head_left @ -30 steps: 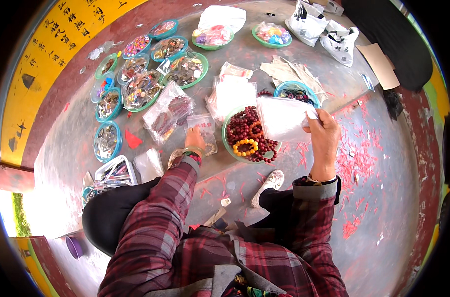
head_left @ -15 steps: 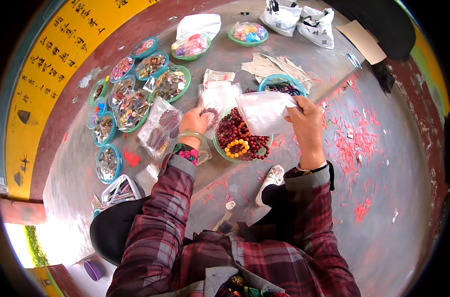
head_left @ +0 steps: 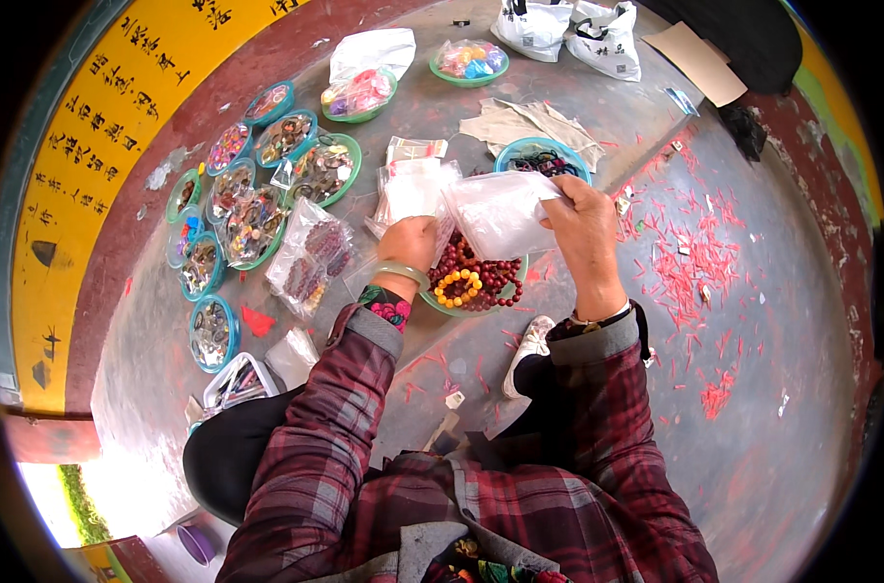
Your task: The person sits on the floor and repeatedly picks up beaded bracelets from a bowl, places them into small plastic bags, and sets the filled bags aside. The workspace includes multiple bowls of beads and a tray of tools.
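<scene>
My right hand [head_left: 586,225] pinches the right side of a clear plastic bag [head_left: 500,212], which is held above a bowl of beads. Close to the bag's left side, my left hand [head_left: 409,243] is closed, with a pale bangle at the wrist; what its fingers hold is hidden. The green bowl [head_left: 458,311] below holds dark red bead strings [head_left: 503,276] and a yellow bead bracelet [head_left: 458,289]. Just beyond my left hand lies a stack of clear plastic bags [head_left: 413,189]. Left of it rest bagged bead bracelets [head_left: 312,255].
Several bowls of small trinkets [head_left: 252,225] crowd the left side. A blue bowl of dark beads [head_left: 542,154] stands beyond the held bag, by a beige cloth [head_left: 529,124]. White carrier bags [head_left: 602,44] stand far back. Red scraps [head_left: 699,257] litter the floor at right.
My left hand has moved right and closer to the held bag. A beaded bracelet seen at its fingers before is now out of sight. The right hand still grips the bag.
</scene>
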A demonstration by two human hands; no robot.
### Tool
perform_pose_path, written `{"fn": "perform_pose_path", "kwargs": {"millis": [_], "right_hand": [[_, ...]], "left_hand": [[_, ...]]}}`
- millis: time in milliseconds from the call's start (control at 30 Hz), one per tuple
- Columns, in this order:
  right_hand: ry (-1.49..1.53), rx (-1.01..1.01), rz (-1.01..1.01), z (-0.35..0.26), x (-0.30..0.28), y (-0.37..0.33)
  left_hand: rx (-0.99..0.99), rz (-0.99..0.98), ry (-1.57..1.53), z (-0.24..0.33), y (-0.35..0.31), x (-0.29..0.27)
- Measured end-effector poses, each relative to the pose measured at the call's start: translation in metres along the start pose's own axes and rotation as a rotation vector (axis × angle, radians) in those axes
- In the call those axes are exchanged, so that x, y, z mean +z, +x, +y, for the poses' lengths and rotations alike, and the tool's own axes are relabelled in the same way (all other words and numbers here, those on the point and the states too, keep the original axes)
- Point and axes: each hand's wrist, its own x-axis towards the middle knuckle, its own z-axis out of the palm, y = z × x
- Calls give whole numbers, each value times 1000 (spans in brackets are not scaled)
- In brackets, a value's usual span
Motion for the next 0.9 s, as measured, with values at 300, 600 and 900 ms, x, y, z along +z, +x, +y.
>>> {"fn": "perform_pose_path", "kwargs": {"millis": [300, 600, 900], "right_hand": [[2, -10, 31, 3, -2, 1], [50, -15, 59, 2, -3, 1], [60, 10, 53, -3, -5, 0]], "left_hand": [[83, -5, 54, 33, 5, -17], [239, 7, 217, 40, 17, -30], [242, 62, 199, 8, 25, -31]]}}
